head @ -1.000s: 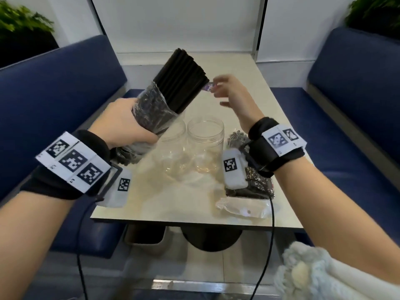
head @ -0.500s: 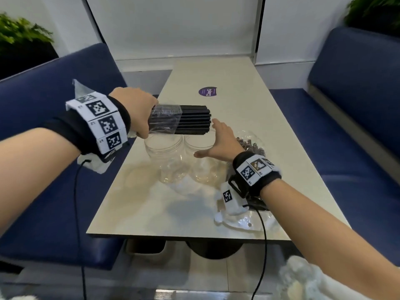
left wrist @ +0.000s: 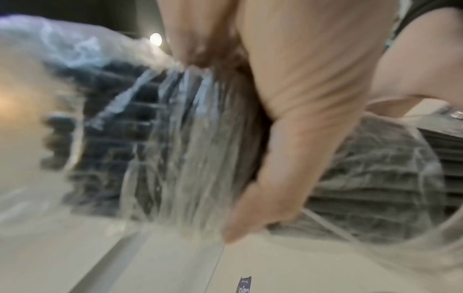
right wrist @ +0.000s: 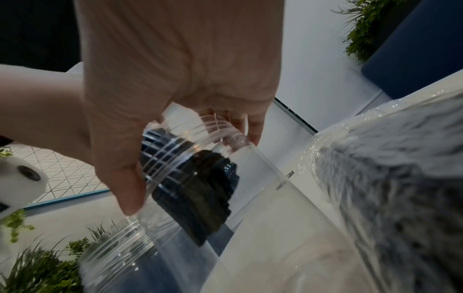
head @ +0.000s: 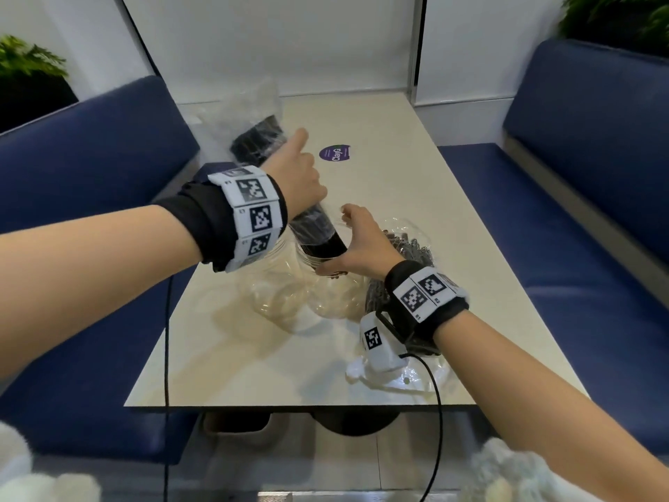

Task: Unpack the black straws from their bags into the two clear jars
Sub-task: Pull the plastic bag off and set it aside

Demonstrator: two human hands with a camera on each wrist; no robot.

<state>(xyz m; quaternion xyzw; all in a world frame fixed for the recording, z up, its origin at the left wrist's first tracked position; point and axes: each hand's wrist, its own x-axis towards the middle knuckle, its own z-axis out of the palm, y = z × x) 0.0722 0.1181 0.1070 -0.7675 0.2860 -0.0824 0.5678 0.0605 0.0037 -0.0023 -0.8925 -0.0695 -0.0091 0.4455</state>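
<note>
My left hand point(head: 300, 182) grips a clear bag of black straws point(head: 257, 143) round its middle and tilts it steeply, open end down. The bare straw ends point(head: 320, 244) reach into the mouth of the right clear jar point(head: 333, 295); the right wrist view shows them inside the threaded neck point(right wrist: 195, 184). My right hand point(head: 356, 244) holds that jar's rim, thumb and fingers curled round the neck point(right wrist: 130, 158). The left clear jar point(head: 275, 291) stands empty beside it. In the blurred left wrist view my fingers point(left wrist: 288, 158) wrap the crinkled bag point(left wrist: 155, 138).
A second bag of black straws point(head: 405, 248) lies on the beige table point(head: 253, 364) right of the jars, under my right wrist. An empty clear bag point(head: 398, 378) lies near the front edge. A purple sticker point(head: 336, 154) marks the table's middle. Blue benches point(head: 90, 168) flank both sides.
My left hand has swung the bag from level above the jars to steeply tilted, pushing the straw ends down into the right jar. My right hand moved from beside the straw tips onto the jar's rim.
</note>
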